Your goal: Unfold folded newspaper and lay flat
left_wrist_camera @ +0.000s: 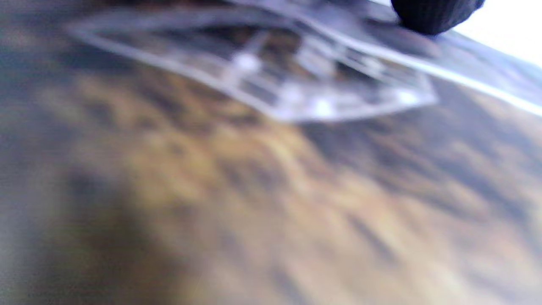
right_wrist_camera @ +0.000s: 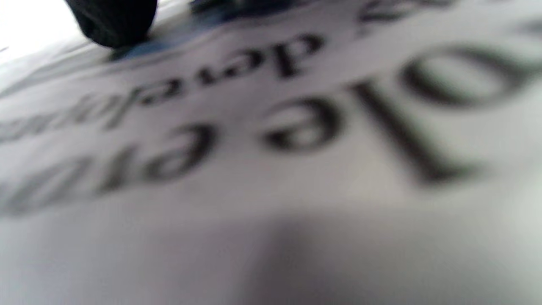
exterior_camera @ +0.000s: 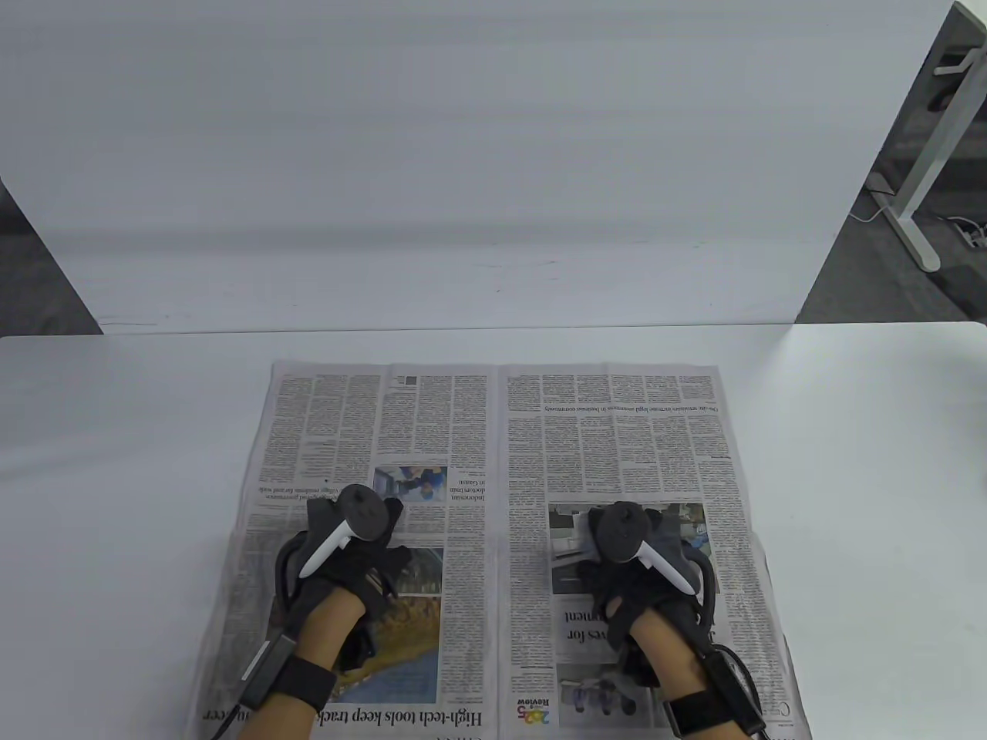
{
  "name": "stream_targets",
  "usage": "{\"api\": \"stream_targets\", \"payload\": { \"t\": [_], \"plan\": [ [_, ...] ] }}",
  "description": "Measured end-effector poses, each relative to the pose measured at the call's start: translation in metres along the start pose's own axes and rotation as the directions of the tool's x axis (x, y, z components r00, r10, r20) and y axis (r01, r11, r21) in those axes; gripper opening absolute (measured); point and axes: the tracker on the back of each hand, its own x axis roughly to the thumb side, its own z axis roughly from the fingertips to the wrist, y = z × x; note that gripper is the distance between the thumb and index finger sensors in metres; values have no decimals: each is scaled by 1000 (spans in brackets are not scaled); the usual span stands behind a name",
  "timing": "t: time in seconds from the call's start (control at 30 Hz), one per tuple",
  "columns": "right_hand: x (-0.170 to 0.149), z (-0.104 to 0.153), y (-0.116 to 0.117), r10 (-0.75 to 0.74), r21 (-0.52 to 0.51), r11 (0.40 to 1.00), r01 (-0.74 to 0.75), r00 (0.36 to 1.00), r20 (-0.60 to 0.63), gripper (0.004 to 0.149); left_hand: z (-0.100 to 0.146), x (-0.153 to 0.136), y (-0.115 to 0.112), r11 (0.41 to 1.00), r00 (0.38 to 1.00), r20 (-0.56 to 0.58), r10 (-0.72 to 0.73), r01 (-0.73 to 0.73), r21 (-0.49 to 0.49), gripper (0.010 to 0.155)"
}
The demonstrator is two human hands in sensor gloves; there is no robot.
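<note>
The newspaper (exterior_camera: 493,432) lies spread open on the white table (exterior_camera: 116,462), two pages side by side with a centre fold. My left hand (exterior_camera: 351,555) rests flat on the left page, over a colour photo. My right hand (exterior_camera: 628,551) rests flat on the right page, over another photo. Both hands press down on the paper and hold nothing. The left wrist view shows a blurred photo on the newspaper (left_wrist_camera: 271,190) close up and one gloved fingertip (left_wrist_camera: 436,15) touching it. The right wrist view shows blurred headline print on the newspaper (right_wrist_camera: 271,148) and one fingertip (right_wrist_camera: 114,21) on the page.
A white backboard (exterior_camera: 463,193) stands along the table's far edge. A white desk leg (exterior_camera: 917,185) stands on the floor at the far right. Bare table lies on both sides of the paper and beyond it.
</note>
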Motion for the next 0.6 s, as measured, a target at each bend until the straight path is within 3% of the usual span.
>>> {"api": "stream_targets", "payload": {
  "t": [0.6],
  "plan": [
    [-68, -6, -22, -119, -64, 992, 108, 973, -196, 74, -4, -65, 19, 989, 970, -195, 144, -134, 64, 71]
  ]
}}
